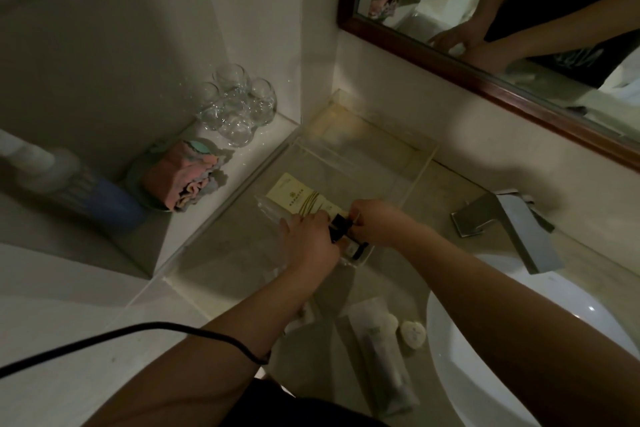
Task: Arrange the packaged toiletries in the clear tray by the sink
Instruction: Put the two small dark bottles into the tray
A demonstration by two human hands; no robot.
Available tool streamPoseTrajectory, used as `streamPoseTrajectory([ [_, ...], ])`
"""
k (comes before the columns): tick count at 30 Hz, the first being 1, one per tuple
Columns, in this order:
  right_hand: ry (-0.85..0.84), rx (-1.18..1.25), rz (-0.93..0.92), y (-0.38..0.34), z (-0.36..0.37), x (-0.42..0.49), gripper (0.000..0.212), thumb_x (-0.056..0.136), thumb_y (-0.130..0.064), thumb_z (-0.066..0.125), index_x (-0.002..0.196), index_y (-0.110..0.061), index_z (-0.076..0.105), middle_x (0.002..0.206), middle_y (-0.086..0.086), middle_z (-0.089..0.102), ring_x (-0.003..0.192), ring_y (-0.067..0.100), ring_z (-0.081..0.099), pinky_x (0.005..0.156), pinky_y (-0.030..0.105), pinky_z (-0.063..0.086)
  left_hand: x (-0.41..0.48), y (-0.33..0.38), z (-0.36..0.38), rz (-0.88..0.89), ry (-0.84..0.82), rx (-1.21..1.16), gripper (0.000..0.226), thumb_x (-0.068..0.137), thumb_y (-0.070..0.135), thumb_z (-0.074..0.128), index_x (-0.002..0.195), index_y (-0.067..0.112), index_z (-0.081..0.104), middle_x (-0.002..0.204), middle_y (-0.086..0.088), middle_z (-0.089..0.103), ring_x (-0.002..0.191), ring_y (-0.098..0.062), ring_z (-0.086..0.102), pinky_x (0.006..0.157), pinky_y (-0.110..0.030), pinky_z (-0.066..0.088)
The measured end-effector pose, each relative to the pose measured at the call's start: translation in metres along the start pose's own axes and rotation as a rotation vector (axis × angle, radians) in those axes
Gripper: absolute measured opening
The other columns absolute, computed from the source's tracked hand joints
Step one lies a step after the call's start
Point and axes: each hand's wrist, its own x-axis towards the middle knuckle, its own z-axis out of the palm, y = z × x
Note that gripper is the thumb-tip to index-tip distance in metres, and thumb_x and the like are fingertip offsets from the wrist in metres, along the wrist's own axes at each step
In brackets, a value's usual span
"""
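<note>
A clear tray (420,163) sits on the counter against the back wall, left of the faucet. Inside it lies a cream packet (294,195) with gold lines. My left hand (308,241) and my right hand (375,220) meet over the tray's near end, both pinching a small black-and-cream packaged item (338,229). More small dark-capped packets (356,250) lie in the tray's near corner. On the counter nearer me lie a long wrapped packet (381,354) and two round wrapped soaps (412,333).
Several clear glasses (235,104) and a folded colourful cloth (187,177) stand on the raised ledge at left, beside a blue-and-white bottle (76,180). A metal faucet (512,222) overhangs the white sink (519,340) at right. A mirror (502,10) hangs above. A black cable (138,333) crosses my left forearm.
</note>
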Motion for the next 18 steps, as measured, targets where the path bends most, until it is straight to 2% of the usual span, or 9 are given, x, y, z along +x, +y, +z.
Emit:
streamPoseTrajectory([
  [5, 0.104, 0.122, -0.015, 0.003, 0.002, -0.017, 0.036, 0.088, -0.034, 0.060, 0.119, -0.015, 0.057, 0.112, 0.008, 0.064, 0.101, 0.025, 0.060, 0.078, 0.032, 0.048, -0.007, 0.001, -0.007, 0.036, 0.044, -0.062, 0.041, 0.080, 0.042, 0.058, 0.115, 0.021, 0.059, 0.117, -0.005, 0.060, 0.109, -0.029, 0.049, 0.093, -0.042, 0.040],
  [10, 0.304, 0.183, -0.006, 0.017, 0.010, -0.066, 0.015, 0.089, -0.029, 0.055, 0.099, -0.019, 0.062, 0.096, 0.001, 0.063, 0.085, 0.021, 0.060, 0.072, 0.034, 0.050, -0.032, 0.019, -0.013, 0.359, 0.034, -0.155, 0.023, 0.082, 0.022, 0.056, 0.102, 0.013, 0.062, 0.104, -0.007, 0.059, 0.096, -0.023, 0.052, 0.080, -0.037, 0.046],
  [12, 0.285, 0.178, 0.029, 0.028, 0.020, -0.089, 0.014, 0.090, -0.033, 0.055, 0.096, -0.022, 0.061, 0.091, -0.001, 0.063, 0.080, 0.017, 0.060, 0.074, 0.035, 0.054, -0.047, 0.026, -0.013, 0.484, -0.019, -0.213, 0.015, 0.085, 0.019, 0.057, 0.097, 0.011, 0.061, 0.099, -0.005, 0.058, 0.085, -0.015, 0.050, 0.071, -0.030, 0.043],
  [14, 0.199, 0.174, 0.054, 0.041, 0.034, -0.112, 0.014, 0.090, -0.035, 0.057, 0.099, -0.024, 0.060, 0.092, -0.003, 0.062, 0.082, 0.014, 0.059, 0.075, 0.033, 0.054, -0.062, 0.028, -0.009, 0.566, -0.070, -0.238, 0.013, 0.087, 0.017, 0.056, 0.097, 0.009, 0.061, 0.095, -0.005, 0.059, 0.080, -0.015, 0.052, 0.067, -0.031, 0.045],
  [16, 0.100, 0.164, 0.051, 0.050, 0.051, -0.133, 0.020, 0.089, -0.036, 0.060, 0.107, -0.026, 0.058, 0.099, -0.005, 0.060, 0.086, 0.011, 0.057, 0.075, 0.026, 0.050, -0.076, 0.030, -0.004, 0.578, -0.160, -0.216, 0.017, 0.089, 0.017, 0.055, 0.102, 0.009, 0.062, 0.097, -0.007, 0.061, 0.083, -0.018, 0.057, 0.072, -0.033, 0.050],
  [18, 0.029, 0.160, 0.052, 0.055, 0.068, -0.147, 0.029, 0.086, -0.037, 0.063, 0.113, -0.029, 0.055, 0.107, -0.005, 0.059, 0.091, 0.011, 0.056, 0.078, 0.026, 0.049, -0.086, 0.038, 0.004, 0.569, -0.290, -0.140, 0.023, 0.090, 0.022, 0.056, 0.109, 0.010, 0.061, 0.105, -0.009, 0.063, 0.094, -0.021, 0.058, 0.078, -0.031, 0.046],
])
